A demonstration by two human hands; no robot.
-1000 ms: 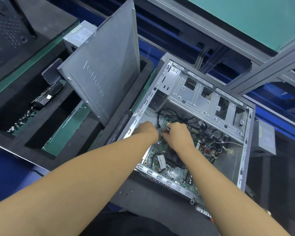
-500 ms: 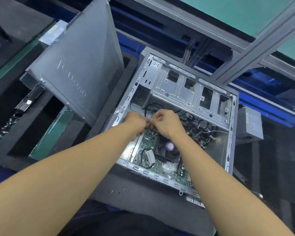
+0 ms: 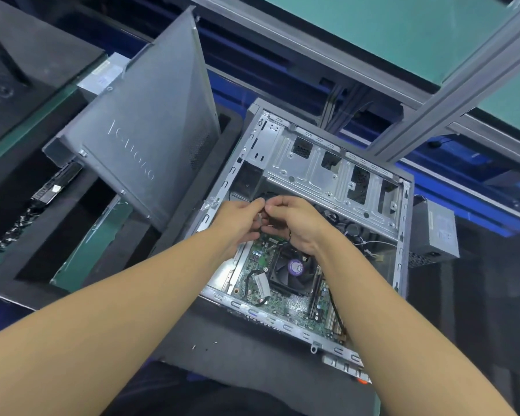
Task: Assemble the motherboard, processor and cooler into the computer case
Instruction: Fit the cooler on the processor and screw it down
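The open computer case [image 3: 403, 223] lies on its side in front of me. The green motherboard [image 3: 285, 304] sits inside it, with the black cooler fan [image 3: 291, 270] with a purple centre label mounted on top. My left hand [image 3: 237, 219] and my right hand [image 3: 294, 223] meet above the board's far edge, fingertips pinched together on a thin black cable [image 3: 288, 235] that loops down by my right wrist. The cable's connector is hidden between the fingers.
The grey side panel [image 3: 144, 151] leans upright in a black foam tray [image 3: 72, 265] at the left. A power supply [image 3: 439, 232] sits right of the case. Two small screws [image 3: 204, 345] lie on the mat near me. An aluminium frame post [image 3: 451, 94] crosses above.
Both hands have lifted off the motherboard and come together above its far edge, pulling the black cable up. The cooler fan, covered a second ago, is now in view.
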